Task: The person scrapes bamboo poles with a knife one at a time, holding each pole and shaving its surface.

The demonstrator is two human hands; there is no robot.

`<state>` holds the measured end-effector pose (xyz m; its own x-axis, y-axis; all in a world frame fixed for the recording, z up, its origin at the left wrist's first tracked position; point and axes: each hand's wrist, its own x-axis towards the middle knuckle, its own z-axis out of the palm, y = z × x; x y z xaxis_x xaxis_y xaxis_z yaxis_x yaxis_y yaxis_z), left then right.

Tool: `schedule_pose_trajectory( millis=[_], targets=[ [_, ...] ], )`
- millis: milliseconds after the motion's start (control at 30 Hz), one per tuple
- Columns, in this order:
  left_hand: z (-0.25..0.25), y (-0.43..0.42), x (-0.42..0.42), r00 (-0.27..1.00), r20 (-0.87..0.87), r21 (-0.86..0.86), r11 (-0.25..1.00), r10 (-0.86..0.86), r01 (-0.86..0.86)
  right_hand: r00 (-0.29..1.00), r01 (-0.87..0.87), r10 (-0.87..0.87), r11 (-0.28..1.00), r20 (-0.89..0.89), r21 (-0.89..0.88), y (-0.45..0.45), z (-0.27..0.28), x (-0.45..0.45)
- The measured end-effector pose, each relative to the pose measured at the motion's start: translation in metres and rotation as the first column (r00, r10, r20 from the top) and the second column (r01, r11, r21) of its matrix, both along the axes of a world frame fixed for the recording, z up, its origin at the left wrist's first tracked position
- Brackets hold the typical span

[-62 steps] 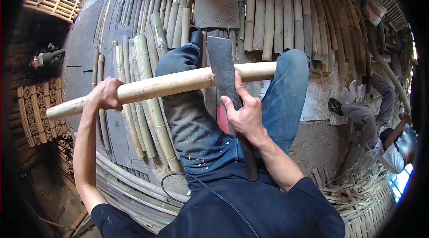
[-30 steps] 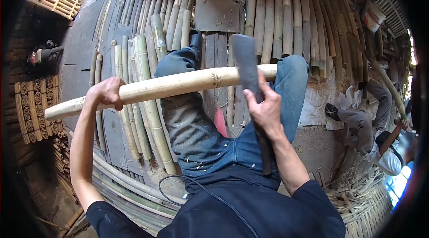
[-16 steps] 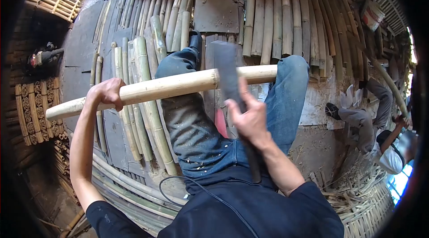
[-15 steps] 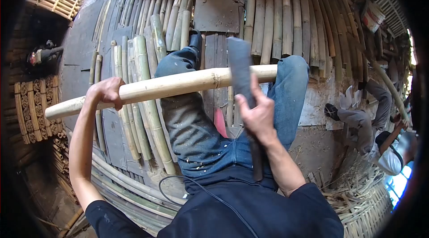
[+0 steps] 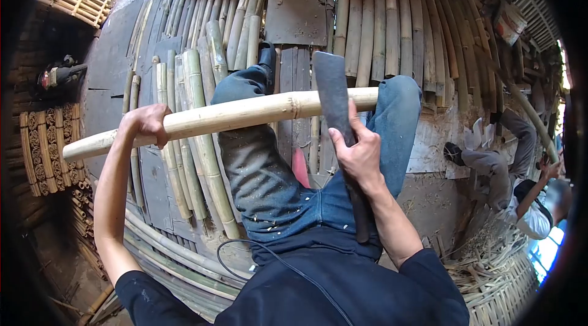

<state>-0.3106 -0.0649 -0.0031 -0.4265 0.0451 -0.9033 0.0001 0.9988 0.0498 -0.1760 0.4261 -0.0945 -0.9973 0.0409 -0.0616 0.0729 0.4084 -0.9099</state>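
Note:
A pale peeled bamboo pole (image 5: 233, 113) lies across my legs, its right end at my right knee. My left hand (image 5: 147, 125) is wrapped round the pole near its left end. In my right hand (image 5: 360, 153) is a cleaver (image 5: 332, 84) with a wide dark blade and a long dark handle. The blade crosses over the pole, to the right of a node; whether it touches the pole I cannot tell. Small pale chips are scattered on my jeans (image 5: 260, 185).
Green bamboo poles (image 5: 205, 124) lie left of my legs. Rows of split bamboo (image 5: 392, 19) and a flat board (image 5: 297, 12) are ahead. Tied bundles (image 5: 52, 148) stand at left. At right are another person (image 5: 533, 203) and a woven basket of strips (image 5: 502, 277).
The cleaver and my right hand have moved left along the pole, then back right. My left hand and the pole have barely moved.

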Motion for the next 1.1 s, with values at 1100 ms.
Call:
schedule_pose_trajectory(
  millis=[1100],
  targets=[
    [0.18,-0.034,0.041,-0.612,0.087,0.789,0.321,0.786,0.524,0.994,0.07,-0.048,0.965,0.094,-0.251,0.073,0.004,0.026]
  ],
)
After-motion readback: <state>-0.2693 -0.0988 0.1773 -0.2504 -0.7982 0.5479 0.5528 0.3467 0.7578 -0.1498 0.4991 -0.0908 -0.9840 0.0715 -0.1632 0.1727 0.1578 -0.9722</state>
